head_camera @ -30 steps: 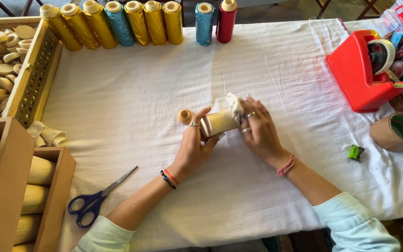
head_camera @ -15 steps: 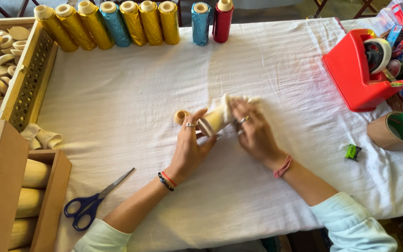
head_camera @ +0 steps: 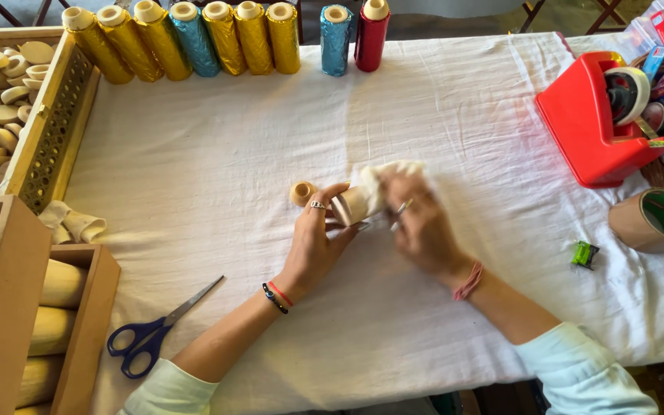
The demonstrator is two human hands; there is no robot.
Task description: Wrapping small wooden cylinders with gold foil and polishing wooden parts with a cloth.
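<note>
You see a plain white tablecloth (head_camera: 194, 177) under a pale tan wooden spool (head_camera: 350, 205), a glossy red tape dispenser (head_camera: 589, 127), blue-handled steel scissors (head_camera: 151, 334), and gold foil-wrapped spools (head_camera: 228, 34) beside one red foil-wrapped spool (head_camera: 372, 34)

Scissors (head_camera: 155, 333) left, tape dispenser (head_camera: 593, 123) right

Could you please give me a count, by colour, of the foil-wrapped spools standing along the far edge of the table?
Gold spools: 5
Blue spools: 2
Red spools: 1
Total: 8
</note>
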